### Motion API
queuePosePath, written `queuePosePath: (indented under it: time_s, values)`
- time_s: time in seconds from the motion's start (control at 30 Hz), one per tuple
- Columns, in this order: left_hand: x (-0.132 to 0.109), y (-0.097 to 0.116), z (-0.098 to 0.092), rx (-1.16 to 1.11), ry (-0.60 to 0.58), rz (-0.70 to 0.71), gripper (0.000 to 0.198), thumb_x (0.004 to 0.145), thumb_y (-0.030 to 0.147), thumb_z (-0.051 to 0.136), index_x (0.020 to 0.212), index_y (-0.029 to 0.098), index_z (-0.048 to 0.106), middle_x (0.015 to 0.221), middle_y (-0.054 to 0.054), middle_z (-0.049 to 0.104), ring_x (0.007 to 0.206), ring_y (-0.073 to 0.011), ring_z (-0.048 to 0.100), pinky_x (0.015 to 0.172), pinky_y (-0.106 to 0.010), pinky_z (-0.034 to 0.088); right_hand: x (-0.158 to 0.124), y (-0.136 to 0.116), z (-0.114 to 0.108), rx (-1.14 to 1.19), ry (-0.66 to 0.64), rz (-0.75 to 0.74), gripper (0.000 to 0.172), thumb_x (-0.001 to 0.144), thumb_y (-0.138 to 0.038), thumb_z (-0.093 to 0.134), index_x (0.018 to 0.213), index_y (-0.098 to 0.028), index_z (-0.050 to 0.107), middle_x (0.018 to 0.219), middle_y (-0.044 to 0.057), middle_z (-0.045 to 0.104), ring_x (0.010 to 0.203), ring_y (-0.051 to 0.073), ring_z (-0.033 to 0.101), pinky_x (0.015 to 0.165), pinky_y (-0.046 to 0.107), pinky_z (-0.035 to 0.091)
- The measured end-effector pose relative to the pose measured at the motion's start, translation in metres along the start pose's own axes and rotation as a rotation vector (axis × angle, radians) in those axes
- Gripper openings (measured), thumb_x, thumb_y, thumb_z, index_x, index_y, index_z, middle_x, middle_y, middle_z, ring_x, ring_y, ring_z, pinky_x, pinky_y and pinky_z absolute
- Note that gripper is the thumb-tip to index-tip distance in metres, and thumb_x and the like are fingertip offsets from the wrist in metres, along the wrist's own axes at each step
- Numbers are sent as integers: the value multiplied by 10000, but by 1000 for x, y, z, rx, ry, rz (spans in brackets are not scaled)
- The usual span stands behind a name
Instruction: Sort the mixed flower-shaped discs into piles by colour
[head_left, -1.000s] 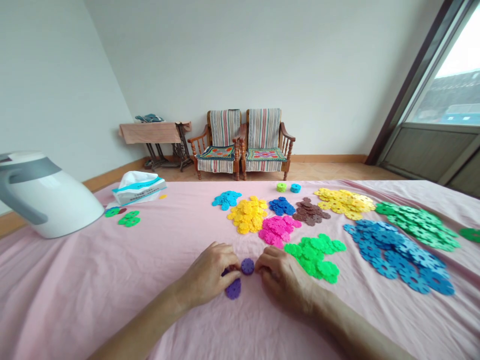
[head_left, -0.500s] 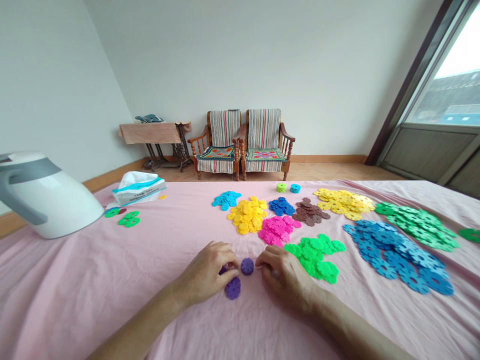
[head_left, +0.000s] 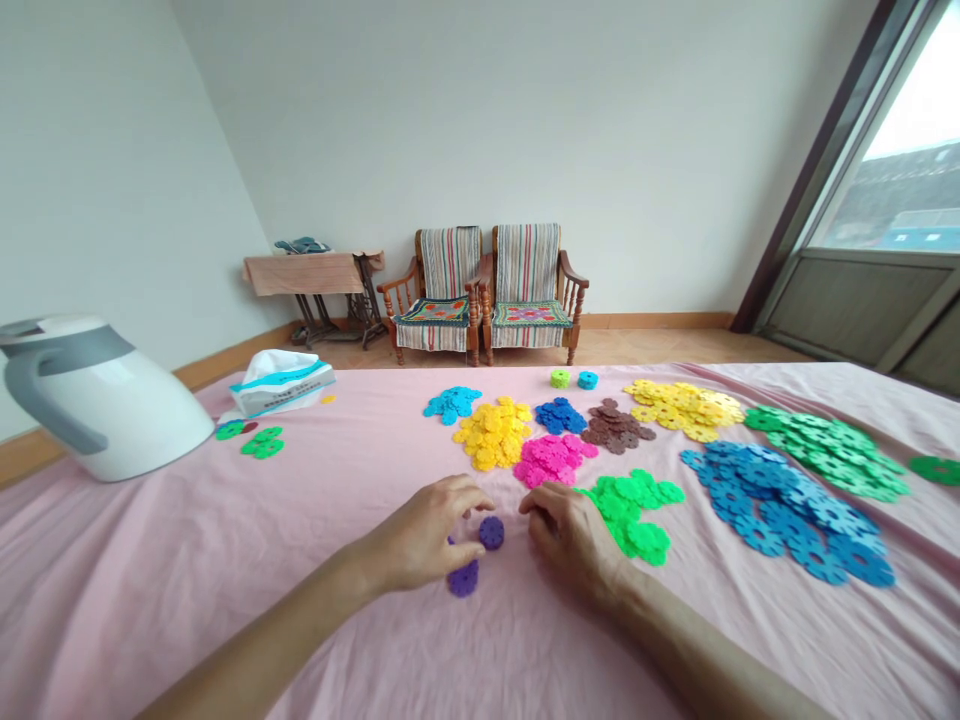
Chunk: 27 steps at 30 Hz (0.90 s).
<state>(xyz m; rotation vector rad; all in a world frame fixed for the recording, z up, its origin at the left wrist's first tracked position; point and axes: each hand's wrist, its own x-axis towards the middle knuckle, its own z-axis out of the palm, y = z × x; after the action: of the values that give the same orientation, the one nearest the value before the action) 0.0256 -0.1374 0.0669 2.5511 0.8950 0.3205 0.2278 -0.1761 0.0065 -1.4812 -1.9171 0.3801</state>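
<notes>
A small round stack of purple notched plastic discs (head_left: 491,533) stands on the pink cloth between my hands. My left hand (head_left: 431,530) is open beside it, thumb and fingers apart at the stack's left side. More purple discs (head_left: 463,580) lie just below my left thumb, partly covered by it. To the right of the stack, apart from it, my right hand (head_left: 570,540) rests with its fingers curled in; whatever they may hold is hidden. Bright green discs (head_left: 634,510) lie in a pile close beside my right hand, and pink discs (head_left: 555,460) are beyond it.
Piles of yellow (head_left: 495,432), brown (head_left: 616,426) and large blue discs (head_left: 787,510) spread across the pink cloth (head_left: 360,420). Two short stacks, lime (head_left: 559,379) and light blue (head_left: 588,380), stand near the far edge. A white jug (head_left: 142,400) and tissue pack (head_left: 285,385) are at left.
My left thumb and fingers have spread apart and moved around the purple stack's left side. The right hand has shifted slightly away from the stack. The view has tilted a little.
</notes>
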Motion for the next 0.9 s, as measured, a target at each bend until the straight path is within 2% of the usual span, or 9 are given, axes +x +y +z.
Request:
queuePosePath:
  time_s: [0.13,0.33,0.53,0.9]
  values:
    - [10,2,7,29,-53,77,411,664,121,605,1062,218,567,1044,-30,596,981,-190,533,877,-281,402,0,0,0,10,9,-3,251,725,-63,425,811,-173,634,783,40,635,720,137,569,668,232,391]
    - [19,-2,13,135,-128,72,173,656,137,580,822,186,575,867,-29,590,853,-188,551,727,-251,431,0,3,0,12,23,-12,256,723,-62,427,812,-176,639,781,39,639,722,138,574,667,229,397]
    - [25,1,13,219,-165,42,156,649,170,568,803,185,556,838,-22,593,794,-179,553,688,-247,426,0,3,1,21,25,-22,259,729,-60,424,815,-179,638,788,39,645,730,135,580,679,228,399]
    - [31,2,24,274,-94,13,177,573,204,586,743,192,538,760,-41,590,708,-206,557,607,-273,410,0,0,-1,28,0,-10,266,743,-75,416,827,-173,648,789,42,642,718,136,572,672,233,404]
